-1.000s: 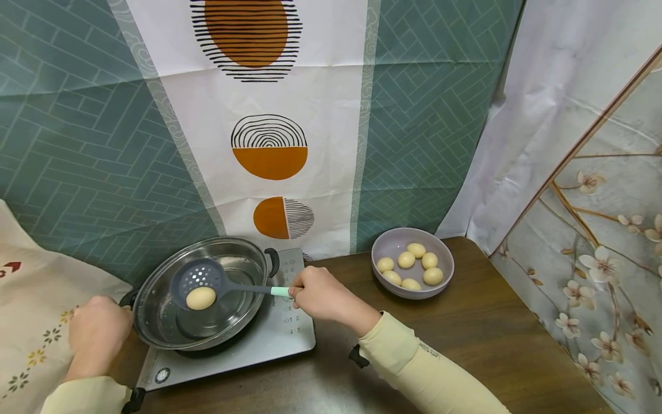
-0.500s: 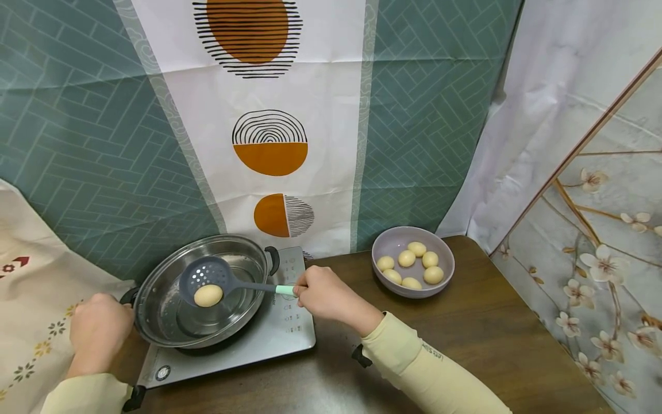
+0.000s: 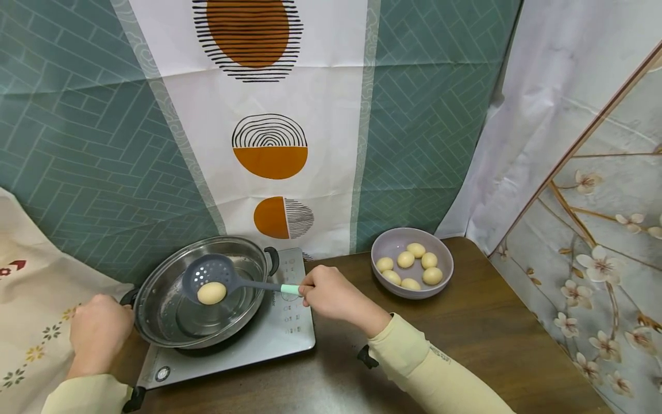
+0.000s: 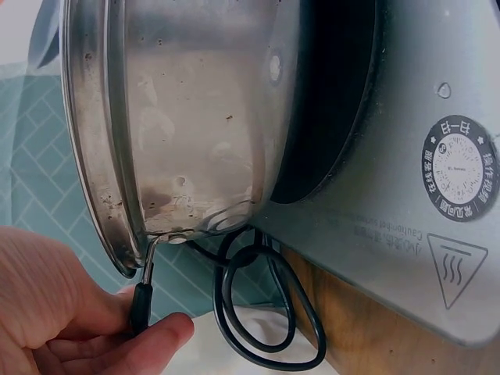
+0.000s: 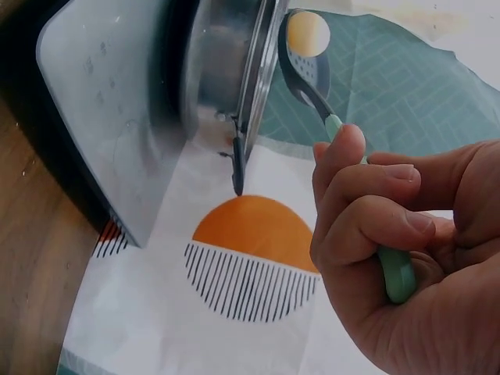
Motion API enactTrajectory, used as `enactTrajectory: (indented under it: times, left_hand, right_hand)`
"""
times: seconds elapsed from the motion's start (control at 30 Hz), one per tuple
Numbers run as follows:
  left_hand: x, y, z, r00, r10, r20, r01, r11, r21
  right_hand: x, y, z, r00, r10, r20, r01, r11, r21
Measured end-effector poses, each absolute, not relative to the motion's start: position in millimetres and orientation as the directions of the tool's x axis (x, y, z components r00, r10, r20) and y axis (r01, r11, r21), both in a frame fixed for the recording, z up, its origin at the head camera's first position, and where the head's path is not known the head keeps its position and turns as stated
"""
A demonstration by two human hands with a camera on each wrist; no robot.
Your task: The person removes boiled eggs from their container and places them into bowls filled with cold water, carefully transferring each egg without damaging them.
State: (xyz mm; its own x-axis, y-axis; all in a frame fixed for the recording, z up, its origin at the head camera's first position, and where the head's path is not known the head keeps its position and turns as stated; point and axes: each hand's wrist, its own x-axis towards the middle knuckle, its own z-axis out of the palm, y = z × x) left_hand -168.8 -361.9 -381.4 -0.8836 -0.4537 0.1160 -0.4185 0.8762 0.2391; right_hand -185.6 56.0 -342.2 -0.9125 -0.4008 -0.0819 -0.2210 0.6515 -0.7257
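My right hand [image 3: 331,292] grips the mint-green handle [image 5: 397,275] of a grey slotted skimmer, fingers curled round it. The skimmer's perforated bowl [image 3: 199,273] is held over the steel pot, with one pale egg [image 3: 211,293] lying in it. In the right wrist view the egg [image 5: 308,33] shows above the level of the pot rim. My left hand [image 3: 100,330] pinches the black side handle [image 4: 141,306] of the pot [image 4: 195,117] between thumb and fingers. The pot [image 3: 155,322] stands on a silver induction cooker.
A grey-mauve bowl [image 3: 380,253] with several pale eggs [image 3: 405,260] stands on the wooden table [image 3: 465,333] to the right. The cooker [image 3: 295,339] lies under the pot. A coiled black cable [image 4: 269,344] hangs beside it. Patterned cloth [image 3: 429,132] covers the wall behind.
My right hand has shifted a little to the right, bringing the skimmer and its egg along over the pot. The left hand has stayed on the pot handle.
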Motion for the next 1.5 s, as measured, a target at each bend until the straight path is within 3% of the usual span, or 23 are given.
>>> enactTrajectory:
  times: [0.93, 1.5]
  left_hand:
    - [-165.2, -356.4, -378.3, -0.866, -0.483, 0.13, -0.438, 0.858, 0.267]
    - [-163.6, -355.9, -380.1, -0.864, -0.484, 0.14, -0.439, 0.859, 0.264]
  right_hand:
    - [-185.1, 152.5, -325.8, -0.963, -0.267, -0.04, -0.147, 0.644, -0.751]
    - [-185.5, 215.3, -332.7, -0.976, -0.217, 0.027, -0.175, 0.699, -0.694]
